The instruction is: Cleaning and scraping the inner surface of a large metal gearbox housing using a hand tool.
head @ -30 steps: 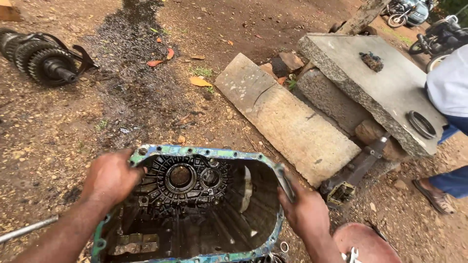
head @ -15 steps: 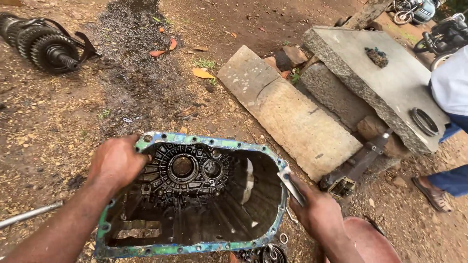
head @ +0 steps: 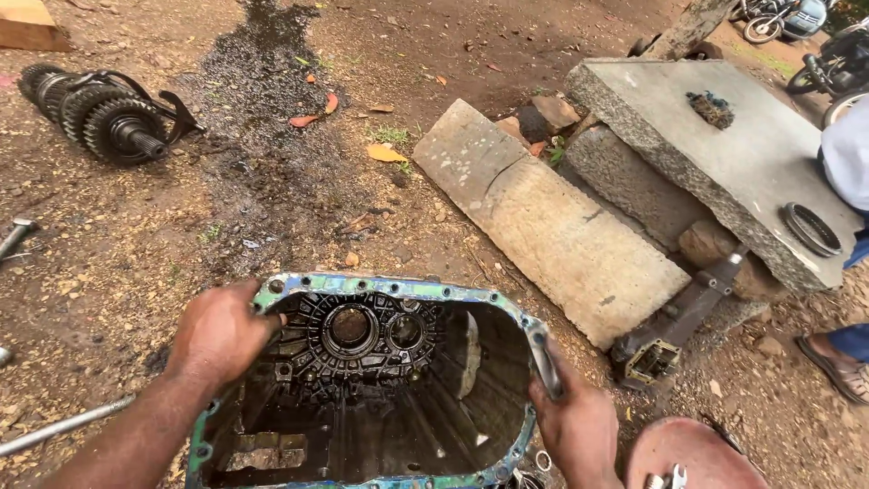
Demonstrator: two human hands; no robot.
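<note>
Open gearbox housing [head: 380,380] lies on bare dirt ground [head: 136,254] at the lower centre, its cavity facing up; the flange rim shows blue-green sealant residue, and two round bearing bores sit in the far wall.

Left hand [head: 217,337] is curled over the housing's left rim, fingers wrapped over the edge and gripping it. Right hand [head: 572,424] is closed around the housing's right rim, fingers folded over the flange near its far right corner. Both hands are in firm contact with the casing.

Beyond the housing to the upper left, well apart, a gear shaft assembly [head: 100,116] lies on its side. A dark oil stain [head: 262,118] spreads across the soil beyond the housing. To the upper right of the housing, a long stone slab [head: 552,222] lies flat; a second, thicker slab [head: 724,154] rests beyond it, bearing a metal ring [head: 812,229]. A dark metal part [head: 679,317] leans by the slabs, just right of the housing. A metal rod [head: 63,426] lies left of the housing. Another person's sandalled foot [head: 833,362] stands at the far right
</note>
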